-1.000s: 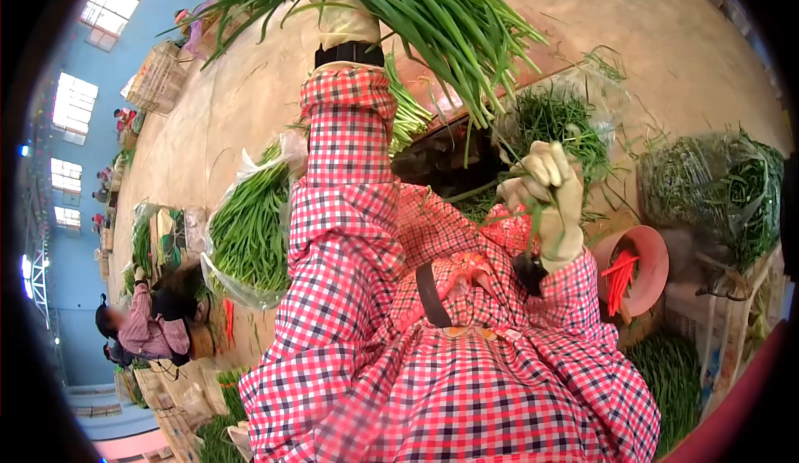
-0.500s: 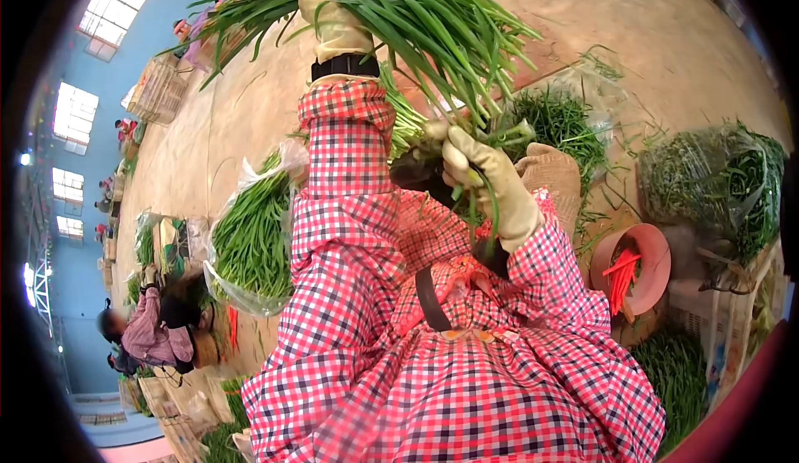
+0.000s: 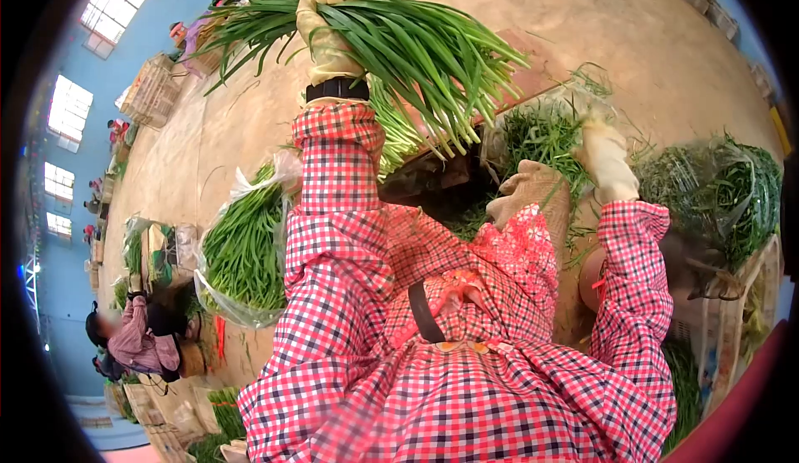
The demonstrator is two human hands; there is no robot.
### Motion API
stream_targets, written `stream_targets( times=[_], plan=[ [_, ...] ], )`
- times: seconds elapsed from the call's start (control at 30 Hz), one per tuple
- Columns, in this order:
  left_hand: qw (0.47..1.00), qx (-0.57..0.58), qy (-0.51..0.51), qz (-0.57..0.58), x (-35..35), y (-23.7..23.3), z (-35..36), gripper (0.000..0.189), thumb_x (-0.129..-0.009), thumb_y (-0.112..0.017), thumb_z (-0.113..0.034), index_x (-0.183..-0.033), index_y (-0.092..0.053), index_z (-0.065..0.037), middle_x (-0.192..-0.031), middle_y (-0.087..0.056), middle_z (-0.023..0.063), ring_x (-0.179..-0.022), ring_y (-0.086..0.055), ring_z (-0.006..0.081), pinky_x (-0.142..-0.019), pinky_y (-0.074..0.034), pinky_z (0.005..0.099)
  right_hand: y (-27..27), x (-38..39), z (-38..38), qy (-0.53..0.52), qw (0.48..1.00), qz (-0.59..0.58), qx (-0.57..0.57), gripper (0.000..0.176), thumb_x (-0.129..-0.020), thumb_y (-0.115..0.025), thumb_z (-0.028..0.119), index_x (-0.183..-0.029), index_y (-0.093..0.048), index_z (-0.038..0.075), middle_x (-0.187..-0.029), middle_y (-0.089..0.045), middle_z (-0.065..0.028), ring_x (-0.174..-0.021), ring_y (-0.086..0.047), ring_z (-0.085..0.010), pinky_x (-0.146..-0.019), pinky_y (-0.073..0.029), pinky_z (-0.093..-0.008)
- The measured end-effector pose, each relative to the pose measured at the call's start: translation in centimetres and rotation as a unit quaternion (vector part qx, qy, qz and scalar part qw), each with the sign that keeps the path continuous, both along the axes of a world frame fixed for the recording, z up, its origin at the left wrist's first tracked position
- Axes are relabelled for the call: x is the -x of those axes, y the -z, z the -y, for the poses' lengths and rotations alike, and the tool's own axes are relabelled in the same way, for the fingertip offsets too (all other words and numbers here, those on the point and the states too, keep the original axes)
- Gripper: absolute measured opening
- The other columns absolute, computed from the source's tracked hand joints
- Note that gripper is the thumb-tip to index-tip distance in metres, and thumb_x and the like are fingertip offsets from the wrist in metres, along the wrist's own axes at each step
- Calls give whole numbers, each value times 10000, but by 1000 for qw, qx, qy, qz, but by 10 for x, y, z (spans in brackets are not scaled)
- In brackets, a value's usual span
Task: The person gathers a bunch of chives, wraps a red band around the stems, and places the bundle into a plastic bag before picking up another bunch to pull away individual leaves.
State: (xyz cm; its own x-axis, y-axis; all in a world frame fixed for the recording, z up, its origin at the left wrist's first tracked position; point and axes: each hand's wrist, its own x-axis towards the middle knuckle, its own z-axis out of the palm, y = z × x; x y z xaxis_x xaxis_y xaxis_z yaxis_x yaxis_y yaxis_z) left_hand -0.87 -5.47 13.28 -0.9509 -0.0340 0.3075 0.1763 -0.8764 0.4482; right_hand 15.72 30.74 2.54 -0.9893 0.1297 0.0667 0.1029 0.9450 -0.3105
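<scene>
My left hand (image 3: 327, 26), in a cream glove, is closed round a large bunch of garlic chives (image 3: 424, 59), holding it up at the top of the view. The pale stem ends point right and down. My right hand (image 3: 607, 157), gloved alike, is out to the right beside a heap of loose green trimmings (image 3: 539, 134) on clear plastic. Its fingers are smeared by motion, and I cannot see anything held in them. More pale-stemmed chives (image 3: 393, 126) lie below the raised bunch, partly hidden by my left arm.
A clear bag of chives (image 3: 245, 242) lies to my left. At the right stands a full bag of greens (image 3: 707, 193) by a crate (image 3: 736, 330). A pink bucket (image 3: 591, 280) is mostly behind my right arm. A co-worker (image 3: 141, 334) sits at the far left.
My right hand has left the stem ends and moved right to the trimmings; the strands dangling from it no longer show. My left hand still holds the chives, slightly lower in view.
</scene>
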Motion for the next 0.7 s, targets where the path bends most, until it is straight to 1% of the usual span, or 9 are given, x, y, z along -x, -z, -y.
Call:
stream_targets(
  times=[0.03, 0.1, 0.2, 0.27, 0.4, 0.47, 0.6, 0.67, 0.7],
  plan=[
    [999, 9, -33, 18, -3, -1, -2, 338, -946, -559, -300, -628, -485, -215, -560, -513, -78, -626, -554, 138, -617, -488, 301, -16, 0, 9, -2, 996, -18, -89, 343, -957, -575, 211, -1294, -578, 150, -1166, -670, -137, -1109, -629, -310, -960, -485, -371],
    [1000, 19, -16, 14, -7, 0, -3, 339, -949, -551, -300, -626, -484, -220, -554, -508, -77, -622, -558, 141, -618, -490, 300, -43, -5, 37, -116, 959, -256, 33, 375, -926, -582, 149, -1301, -573, 156, -1223, -652, -115, -1132, -621, -278, -979, -484, -376],
    [998, 55, -31, 19, -1, 2, -7, 347, -944, -547, -295, -611, -485, -218, -543, -506, -74, -613, -569, 150, -598, -493, 310, -80, -3, 94, -409, 829, -377, 56, 446, -841, -602, 86, -1283, -582, 145, -1290, -625, -45, -1174, -584, -247, -950, -492, -378],
    [999, 25, -7, 21, 1, 5, -10, 345, -945, -554, -296, -617, -500, -204, -543, -511, -70, -614, -573, 154, -583, -493, 310, -73, -2, 116, -391, 791, -444, -158, 456, -806, -605, 97, -1260, -589, 131, -1148, -665, -23, -1086, -600, -255, -857, -499, -377],
    [999, -13, 41, 31, -7, 2, -4, 321, -941, -577, -297, -643, -519, -189, -587, -545, -63, -617, -576, 138, -613, -522, 313, -64, -10, 117, -397, 814, -394, -154, 442, -760, -610, 113, -1203, -615, 123, -941, -626, -13, -974, -601, -235, -777, -480, -362],
    [998, -25, 32, 39, -15, 7, -7, 202, -930, -605, -259, -767, -558, -150, -618, -559, -60, -638, -578, 135, -630, -532, 315, -59, -24, 113, -390, 821, -395, -134, 407, -752, -609, 116, -1158, -635, 114, -870, -591, -12, -931, -596, -223, -763, -478, -357],
    [999, -32, 27, 29, -12, 14, 6, 170, -937, -601, -250, -807, -570, -145, -616, -550, -60, -676, -584, 143, -664, -531, 312, -51, -60, 84, -373, 872, -304, -89, 334, -736, -644, 105, -1067, -684, 118, -890, -628, -39, -938, -612, -224, -764, -500, -356],
    [998, -45, 36, 27, -8, 16, 14, 174, -942, -597, -256, -801, -569, -156, -616, -550, -62, -682, -585, 145, -681, -530, 313, -33, -65, 50, -324, 921, -187, -109, 341, -759, -649, 89, -1097, -680, 118, -917, -643, -55, -947, -617, -243, -798, -505, -378],
    [999, -44, 19, 25, -17, 13, 10, 160, -945, -594, -250, -819, -580, -153, -621, -552, -64, -687, -584, 147, -693, -529, 308, -35, -66, 42, -237, 959, -77, -134, 332, -814, -625, 77, -1141, -671, 108, -969, -662, -68, -970, -627, -264, -832, -503, -384]
  ],
)
